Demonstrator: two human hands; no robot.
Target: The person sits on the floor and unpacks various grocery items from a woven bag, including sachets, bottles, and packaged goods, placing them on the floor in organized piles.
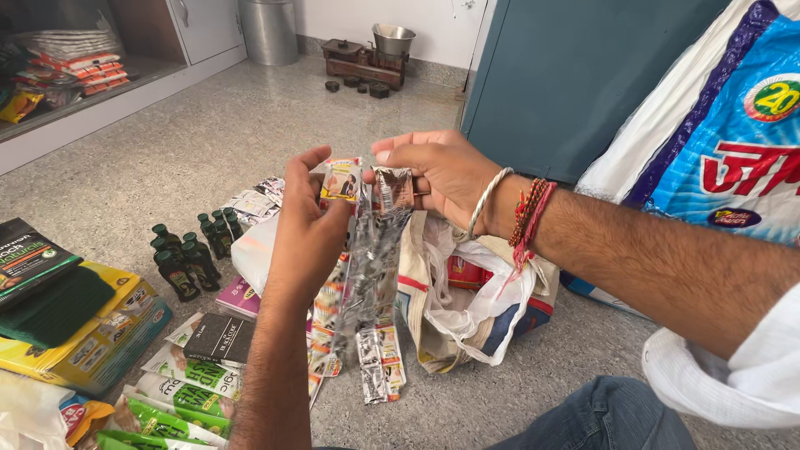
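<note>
Sachet strips [367, 267] hang over floor [208, 142], top ends pinched by left hand [308, 225] and right hand [437, 171]; small dark bottles [187, 254] just left.

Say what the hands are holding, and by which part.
Both hands grip hanging strips of small sachets by their top ends: the left hand pinches one strip's top sachet, the right hand the silvery strip's top.

Small bottles [187, 250] left of the hanging sachet strips [367, 275], plastic bag [467, 300] right, weighing scale [367, 58] far behind.
</note>
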